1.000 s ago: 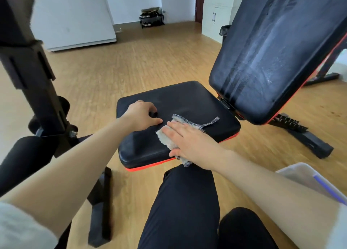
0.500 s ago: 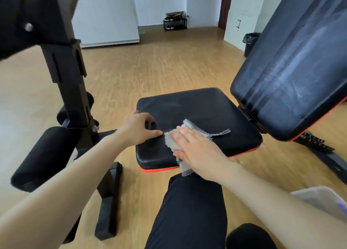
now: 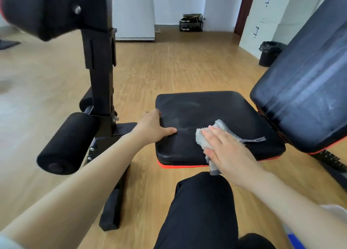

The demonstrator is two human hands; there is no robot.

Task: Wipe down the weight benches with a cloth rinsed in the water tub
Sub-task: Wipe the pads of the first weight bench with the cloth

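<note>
Nearest, a knee in black trousers [image 3: 202, 201] pointed toward the bench. Just beyond it the right hand [image 3: 231, 151] lay flat, fingers straight and slightly spread, pressing a pale terry cloth [image 3: 203, 139] onto the near part of the black seat pad [image 3: 216, 108]. One grey mesh-edged end of the cloth hung over the pad's front edge past its orange trim, and a strip of the same edging trailed to the right across the top. The left hand [image 3: 152, 129] gripped the pad's left edge, fingers curled over the side and thumb lying on top, apart from the cloth. Faint streaks marked the pad between and beyond the hands.

To the right, the tilted backrest pad [image 3: 304, 102], streaked as well, rose just beside the seat. To the left, a black foam roller [image 3: 65, 143] stuck out from the upright post [image 3: 100, 70] of the frame, whose foot bar [image 3: 112, 207] rested on the wooden floor [image 3: 178, 70]. Farther off stood a black bin [image 3: 269, 52] near white cabinets, and a low shoe rack [image 3: 191, 23] against the back wall.
</note>
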